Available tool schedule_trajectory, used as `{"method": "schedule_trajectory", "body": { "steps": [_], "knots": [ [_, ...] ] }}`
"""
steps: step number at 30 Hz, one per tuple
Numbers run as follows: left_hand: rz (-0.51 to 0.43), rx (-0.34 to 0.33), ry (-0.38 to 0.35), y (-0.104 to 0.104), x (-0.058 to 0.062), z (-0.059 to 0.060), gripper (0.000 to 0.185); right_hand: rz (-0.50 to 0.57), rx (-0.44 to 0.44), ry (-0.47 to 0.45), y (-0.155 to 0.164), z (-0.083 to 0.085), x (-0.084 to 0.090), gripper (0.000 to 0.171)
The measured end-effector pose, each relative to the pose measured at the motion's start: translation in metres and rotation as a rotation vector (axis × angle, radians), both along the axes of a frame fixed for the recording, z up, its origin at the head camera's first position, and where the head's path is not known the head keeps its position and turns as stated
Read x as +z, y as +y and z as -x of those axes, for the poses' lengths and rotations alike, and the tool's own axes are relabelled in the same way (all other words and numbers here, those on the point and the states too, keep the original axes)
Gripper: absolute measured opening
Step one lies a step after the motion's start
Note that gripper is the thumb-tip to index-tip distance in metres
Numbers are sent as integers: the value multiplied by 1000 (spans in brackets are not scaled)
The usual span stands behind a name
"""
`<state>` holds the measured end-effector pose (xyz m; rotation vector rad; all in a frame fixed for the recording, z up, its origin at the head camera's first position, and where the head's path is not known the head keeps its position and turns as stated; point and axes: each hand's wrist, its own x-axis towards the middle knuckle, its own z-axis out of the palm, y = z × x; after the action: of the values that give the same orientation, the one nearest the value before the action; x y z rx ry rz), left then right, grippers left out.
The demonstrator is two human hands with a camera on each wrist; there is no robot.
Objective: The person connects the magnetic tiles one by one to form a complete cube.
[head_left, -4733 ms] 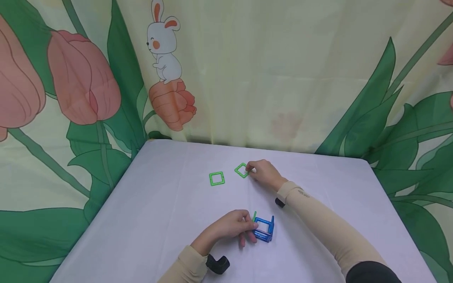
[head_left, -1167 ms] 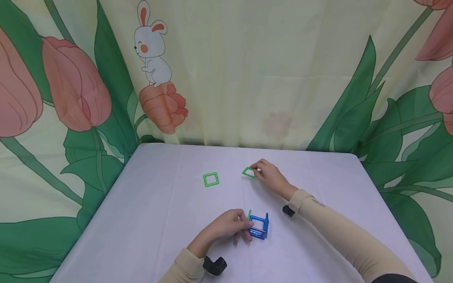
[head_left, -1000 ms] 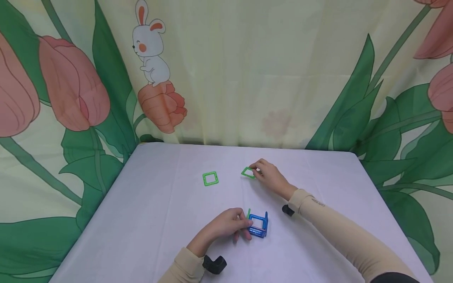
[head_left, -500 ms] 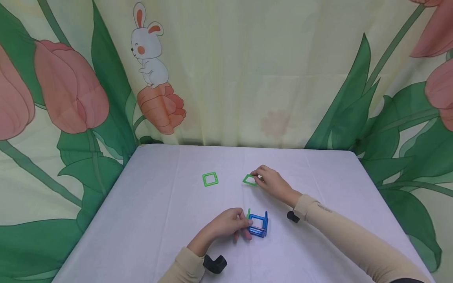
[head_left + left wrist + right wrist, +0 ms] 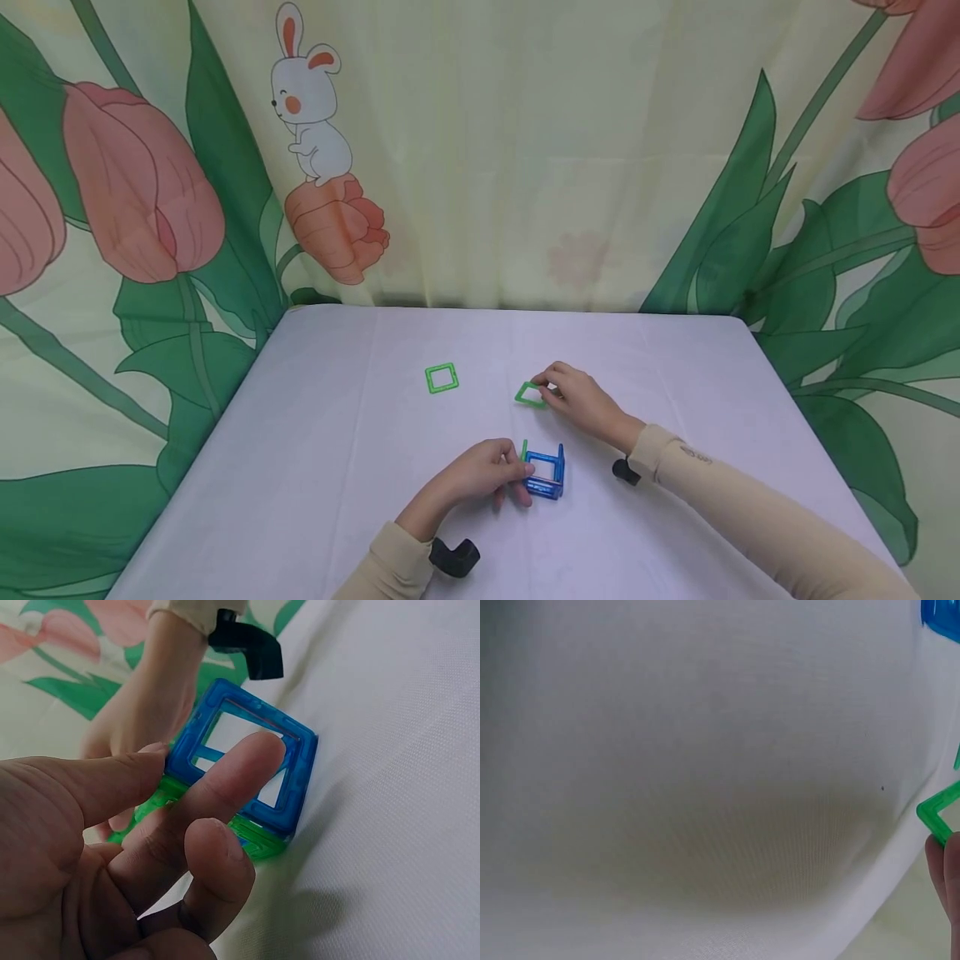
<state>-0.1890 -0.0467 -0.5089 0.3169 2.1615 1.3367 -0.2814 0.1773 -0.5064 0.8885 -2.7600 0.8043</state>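
My left hand (image 5: 486, 475) holds the left side of a small open structure of blue square magnetic tiles (image 5: 557, 477), thumb and fingers at its edge. A green tile (image 5: 524, 451) stands upright at the structure's left side; in the left wrist view, green frame edges (image 5: 262, 844) show under the blue tile (image 5: 296, 780). My right hand (image 5: 581, 400) pinches another green square magnetic tile (image 5: 525, 393) by its right edge, tilted, just beyond the structure. Only a corner of that held tile (image 5: 934, 814) and some fingertips (image 5: 951, 870) appear in the right wrist view.
One loose green square tile (image 5: 442, 378) lies flat to the left, farther back on the white-covered table (image 5: 360, 433). Behind the table's far edge hangs a curtain (image 5: 480, 167) printed with tulips and a rabbit. Each wrist carries a black camera mount (image 5: 454, 557).
Earlier my right hand was at the green tile farther back; it now holds the tile tilted and has drawn it nearer to the blue structure. My left hand keeps its hold on the structure.
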Motion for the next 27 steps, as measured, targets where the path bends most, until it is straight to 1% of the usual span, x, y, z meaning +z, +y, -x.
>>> {"method": "schedule_trajectory", "body": {
  "steps": [11, 18, 22, 27],
  "knots": [
    [4, 13, -8, 0, 3, -2, 26, 5, 19, -21, 4, -20, 2, 17],
    [-14, 4, -9, 0, 3, -2, 26, -1, 0, -52, 6, -26, -1, 17],
    [-13, 4, -3, -1, 2, -2, 26, 5, 2, -51, 7, -31, -1, 17],
    [-13, 10, -5, -2, 2, -1, 26, -4, 26, -39, 9, -38, 2, 16]
  ]
}}
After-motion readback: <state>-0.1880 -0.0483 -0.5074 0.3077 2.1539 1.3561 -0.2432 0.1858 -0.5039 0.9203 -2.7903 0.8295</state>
